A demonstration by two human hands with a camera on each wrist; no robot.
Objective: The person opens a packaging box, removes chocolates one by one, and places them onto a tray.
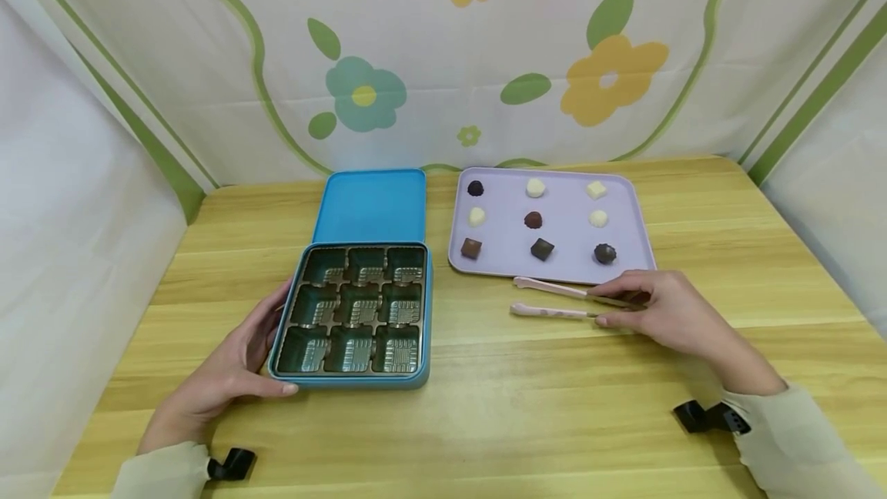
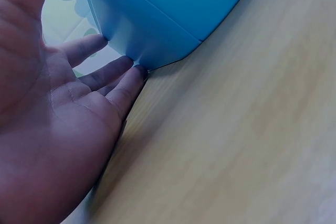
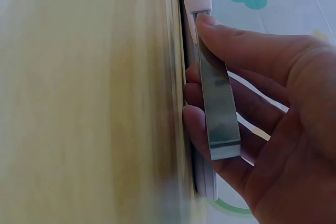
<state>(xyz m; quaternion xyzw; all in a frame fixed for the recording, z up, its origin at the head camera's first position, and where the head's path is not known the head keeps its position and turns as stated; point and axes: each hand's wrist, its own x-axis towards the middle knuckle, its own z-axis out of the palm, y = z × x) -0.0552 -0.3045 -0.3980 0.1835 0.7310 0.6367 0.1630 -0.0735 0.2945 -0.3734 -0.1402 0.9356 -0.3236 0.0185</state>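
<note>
Head view: wooden table (image 1: 527, 406) seen from above, both hands low in the frame.
Left hand (image 1: 229, 364): relaxed and open, straight fingers laid against the left wall of the blue tin (image 1: 349, 314), thumb along its near edge; nothing clasped.
Left wrist view: fingertips (image 2: 137, 72) touching the tin's rounded blue corner (image 2: 157, 30), palm facing the camera.
Blue tin: on the table left of centre, dark insert of nine compartments showing, all without chocolates; lid (image 1: 373, 205) lying flat behind it, touching its far edge.
Right hand (image 1: 668, 310): grip closed on the rear end of the tongs (image 1: 561, 300), thumb and fingers pinching the two arms.
Tongs: pink tips, metal arms, lying low over the table just in front of the tray, tips apart and pointing left.
Right wrist view: thumb (image 3: 252, 51) pressed on the upper metal arm (image 3: 218, 108), fingers curled under the lower one.
Lilac tray (image 1: 640, 245): right of the tin, just beyond the tongs, carrying nine chocolates (image 1: 533, 219) in three rows, dark and white mixed.
Backdrop: flowered cloth (image 1: 485, 60) behind the table.
</note>
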